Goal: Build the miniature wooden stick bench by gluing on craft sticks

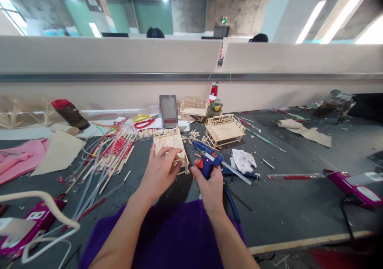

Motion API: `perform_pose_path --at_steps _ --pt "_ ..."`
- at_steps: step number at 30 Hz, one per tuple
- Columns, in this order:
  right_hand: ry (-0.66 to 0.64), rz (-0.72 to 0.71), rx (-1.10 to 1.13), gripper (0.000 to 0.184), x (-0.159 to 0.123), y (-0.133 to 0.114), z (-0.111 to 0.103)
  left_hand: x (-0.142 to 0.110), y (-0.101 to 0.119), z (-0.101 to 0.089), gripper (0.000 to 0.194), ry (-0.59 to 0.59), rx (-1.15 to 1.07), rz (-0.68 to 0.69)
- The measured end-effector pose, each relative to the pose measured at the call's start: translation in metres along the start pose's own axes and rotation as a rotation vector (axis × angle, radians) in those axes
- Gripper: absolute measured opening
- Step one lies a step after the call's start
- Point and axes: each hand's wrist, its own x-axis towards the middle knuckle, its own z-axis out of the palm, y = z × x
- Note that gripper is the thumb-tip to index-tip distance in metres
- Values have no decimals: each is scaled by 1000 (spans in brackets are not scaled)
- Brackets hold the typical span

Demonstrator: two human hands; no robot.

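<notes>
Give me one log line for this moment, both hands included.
left hand: at near end of stick model | right hand: holding glue gun | nearby: model bench, crumpled tissue

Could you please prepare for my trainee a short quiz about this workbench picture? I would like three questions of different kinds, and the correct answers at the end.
1. Multiple choice: what does the person's right hand hold in its grip?
a) a crumpled white paper
b) a blue, pistol-shaped plastic glue gun
c) a clear glass cup

2. True or false: the person's left hand is at the pale, slatted model of wooden sticks.

3. Fill in: the dark, cylindrical bottle on the left side of the table has a ____ top.

Key: 1 b; 2 true; 3 red.
</notes>
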Motion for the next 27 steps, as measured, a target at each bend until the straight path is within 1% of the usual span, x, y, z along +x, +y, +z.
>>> perform_pose_path --at_steps 7,14,19,27 --pt "-2 1 -2 30 0 1 0 0 1 -1 29 0 -20 -18" --pt "10 -27 -21 27 0 -1 -1 -1 1 0 28 18 10 0" --pt "-19 -11 21 26 0 1 0 -1 -1 1 30 6 28 15" --pt "-26 19 75 25 -1 0 1 -2 -2 2 31 3 43 24"
